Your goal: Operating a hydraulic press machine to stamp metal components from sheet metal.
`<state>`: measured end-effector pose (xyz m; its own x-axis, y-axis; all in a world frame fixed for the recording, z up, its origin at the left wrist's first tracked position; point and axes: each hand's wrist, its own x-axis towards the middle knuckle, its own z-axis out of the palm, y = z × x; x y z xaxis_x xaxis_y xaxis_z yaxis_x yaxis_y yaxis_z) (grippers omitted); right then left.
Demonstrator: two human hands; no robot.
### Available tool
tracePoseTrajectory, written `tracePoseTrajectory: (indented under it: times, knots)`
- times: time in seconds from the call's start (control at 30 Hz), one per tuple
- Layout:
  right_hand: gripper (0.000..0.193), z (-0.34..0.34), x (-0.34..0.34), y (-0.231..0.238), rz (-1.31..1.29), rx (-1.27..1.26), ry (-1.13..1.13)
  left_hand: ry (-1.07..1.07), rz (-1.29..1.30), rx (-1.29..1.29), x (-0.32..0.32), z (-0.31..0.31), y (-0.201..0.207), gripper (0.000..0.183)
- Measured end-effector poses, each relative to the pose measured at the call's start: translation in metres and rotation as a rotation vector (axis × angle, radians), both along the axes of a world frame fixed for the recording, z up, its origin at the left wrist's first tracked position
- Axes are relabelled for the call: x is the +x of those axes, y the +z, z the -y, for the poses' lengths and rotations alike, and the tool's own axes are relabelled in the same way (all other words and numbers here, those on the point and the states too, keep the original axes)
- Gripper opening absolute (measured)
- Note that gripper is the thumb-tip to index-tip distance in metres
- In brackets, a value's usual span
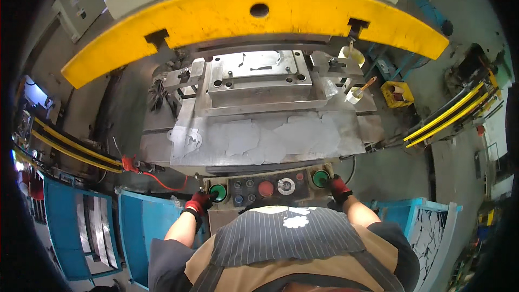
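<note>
My left hand [201,201], in a red and black glove, reaches a finger to the left green push button [218,192] on the control panel [253,180]. At the panel's other end my right hand [339,188], gloved alike, rests at the rim of the right green push button [320,178]. Neither hand holds anything; their fingers show only in part. Between them sit a red button [265,188] and a pale round dial [286,186]. Beyond the panel, a steel die [259,80] is clamped on the press bed, below the raised yellow press ram [216,15].
Thin grey metal sheets [238,136] lie before the die. A white pot [354,95] with a brush stands right of it, near a yellow crate [397,95]. Blue bins [141,221] flank me; a blue-framed bin [427,232] on the right holds metal pieces. Yellow rails stand at both sides.
</note>
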<state>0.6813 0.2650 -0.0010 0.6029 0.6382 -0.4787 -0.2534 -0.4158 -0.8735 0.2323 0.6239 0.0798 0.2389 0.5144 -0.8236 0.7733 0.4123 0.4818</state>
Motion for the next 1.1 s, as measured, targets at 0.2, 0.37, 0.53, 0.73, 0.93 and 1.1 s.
tracePoseTrajectory:
  times: [0.2,0.37,0.53,0.73,0.93,1.1]
  knots:
    - [0.026,-0.013,-0.016,0.031,-0.201,0.146,-0.136,0.226,0.124,-0.039,-0.015,-0.006,-0.035,0.031]
    - [0.031,-0.009,-0.009,0.023,-0.169,0.099,-0.179,-0.189,0.238,0.192,-0.02,-0.009,-0.033,0.027]
    - [0.027,-0.003,-0.011,0.013,-0.178,0.138,-0.17,0.092,0.096,0.015,0.007,0.003,0.005,0.024]
    - [0.033,0.013,-0.007,0.012,0.199,0.048,-0.003,0.004,0.105,0.177,0.011,0.001,-0.01,0.026]
    - [0.037,-0.012,-0.04,0.107,-0.027,-0.083,-0.129,0.217,0.336,0.541,-0.097,0.003,-0.126,0.026]
    - [0.037,0.034,-0.017,0.068,0.681,-0.087,-0.236,0.604,0.692,0.442,-0.031,0.027,0.084,0.036]
